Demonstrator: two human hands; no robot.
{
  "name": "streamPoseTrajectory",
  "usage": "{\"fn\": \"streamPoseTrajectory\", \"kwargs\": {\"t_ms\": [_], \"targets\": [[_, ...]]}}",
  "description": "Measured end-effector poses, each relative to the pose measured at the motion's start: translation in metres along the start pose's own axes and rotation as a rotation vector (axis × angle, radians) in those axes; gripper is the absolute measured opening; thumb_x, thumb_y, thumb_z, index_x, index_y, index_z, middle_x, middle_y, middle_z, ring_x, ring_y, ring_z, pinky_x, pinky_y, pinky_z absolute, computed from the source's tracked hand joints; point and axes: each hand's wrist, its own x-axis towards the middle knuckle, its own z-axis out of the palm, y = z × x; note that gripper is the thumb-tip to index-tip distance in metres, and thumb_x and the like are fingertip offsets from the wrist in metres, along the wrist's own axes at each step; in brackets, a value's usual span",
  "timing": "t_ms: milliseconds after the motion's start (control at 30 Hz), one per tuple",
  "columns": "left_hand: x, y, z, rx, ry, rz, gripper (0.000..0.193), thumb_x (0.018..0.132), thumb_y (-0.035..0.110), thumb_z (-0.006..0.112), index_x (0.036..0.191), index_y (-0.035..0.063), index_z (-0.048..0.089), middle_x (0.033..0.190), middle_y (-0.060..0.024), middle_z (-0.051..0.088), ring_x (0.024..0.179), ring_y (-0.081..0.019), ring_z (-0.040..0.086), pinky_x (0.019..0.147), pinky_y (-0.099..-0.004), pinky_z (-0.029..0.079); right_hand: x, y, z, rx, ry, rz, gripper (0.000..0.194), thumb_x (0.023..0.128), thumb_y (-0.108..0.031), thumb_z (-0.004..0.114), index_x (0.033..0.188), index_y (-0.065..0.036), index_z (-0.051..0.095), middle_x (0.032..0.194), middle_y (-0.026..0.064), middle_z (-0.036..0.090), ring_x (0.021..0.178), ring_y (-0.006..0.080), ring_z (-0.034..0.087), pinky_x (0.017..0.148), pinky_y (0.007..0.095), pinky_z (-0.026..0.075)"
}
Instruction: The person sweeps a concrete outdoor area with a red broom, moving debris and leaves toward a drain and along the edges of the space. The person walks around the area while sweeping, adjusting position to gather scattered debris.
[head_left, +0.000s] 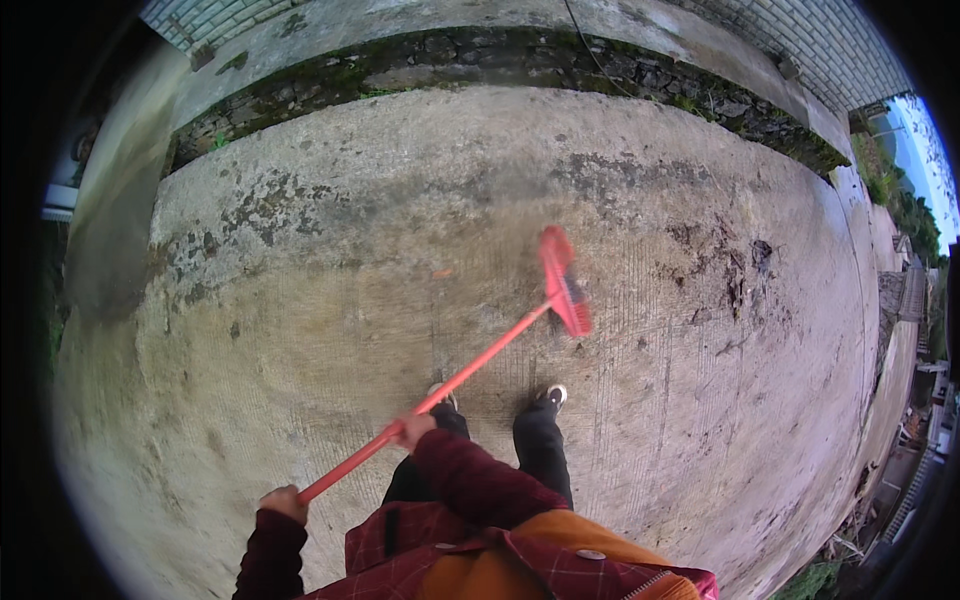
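A red long-handled broom (491, 349) slants across the view from lower left to upper right. My left hand (283, 502) is closed around the top end of its handle. Further down the handle, my right hand (414, 431) grips it too, with that arm crossing in front of my body. The red broom head (561, 281), blurred, is ahead of my feet on or just above the concrete ground (360, 330); contact cannot be made out. Its bristles look red and dark. Right of the head lies a scatter of dark debris (736, 277), perhaps leaves.
My shoes (555, 395) stand on the concrete below the broom head. A low mossy stone step (480, 56) runs across the far side, with a brick-patterned wall (810, 45) beyond. A thin cable (589, 49) hangs over the step. A small orange scrap (442, 274) lies ahead.
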Motion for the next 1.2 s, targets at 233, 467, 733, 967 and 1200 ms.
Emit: {"fn": "streamPoseTrajectory", "kwargs": {"t_ms": [233,467,733,967,1200], "targets": [[-0.135,-0.07,-0.061,0.174,-0.09,-0.145,0.022,0.059,0.023,0.072,0.063,0.0061,0.059,0.058,-0.014,0.058,0.055,-0.0317,0.057,0.054,-0.0414,0.046,-0.03,0.116,0.088,-0.077,-0.218,0.299,0.022,0.08,-0.018,0.057,0.083,0.004,0.055,0.074,0.0135,0.061,0.056,0.0208,0.061,0.043,0.0264,0.052],[0.009,0.224,0.041,-0.067,-0.285,0.36,0.023,0.075,0.027,0.06,0.072,0.0045,0.058,0.066,-0.0162,0.06,0.065,-0.0333,0.06,0.057,-0.0434,0.047,-0.044,-0.07,-0.225,0.025,0.516,-0.21,0.02,0.083,-0.014,0.049,0.078,0.005,0.049,0.064,0.0155,0.056,0.053,0.0284,0.06,0.037,0.0303,0.047],[-0.018,0.361,0.087,-0.238,-0.188,0.483,0.025,0.074,0.032,0.06,0.076,0.0075,0.058,0.069,-0.0146,0.06,0.068,-0.0337,0.059,0.059,-0.0442,0.045,-0.156,-0.138,-0.374,-0.032,0.547,-0.331,0.019,0.083,-0.014,0.046,0.075,0.003,0.048,0.06,0.0161,0.058,0.042,0.022,0.054,0.036,0.0289,0.041],[-0.159,0.145,-0.032,0.334,-0.429,-0.15,0.034,0.064,0.041,0.064,0.078,0.0108,0.066,0.077,-0.0123,0.064,0.077,-0.0297,0.061,0.072,-0.0387,0.048,-0.151,0.049,-0.164,0.272,-0.283,0.157,0.017,0.086,-0.016,0.05,0.095,-0.002,0.052,0.088,0.0109,0.061,0.073,0.0213,0.062,0.056,0.0273,0.054],[-0.093,0.292,0.012,0.287,-0.514,0.272,0.029,0.072,0.036,0.061,0.08,0.0075,0.063,0.075,-0.0149,0.061,0.076,-0.0324,0.059,0.068,-0.0413,0.047,-0.154,-0.004,-0.306,0.533,0.045,-0.043,0.012,0.085,-0.013,0.049,0.084,-0.002,0.047,0.077,0.0107,0.056,0.072,0.0256,0.06,0.054,0.0302,0.051]]}}
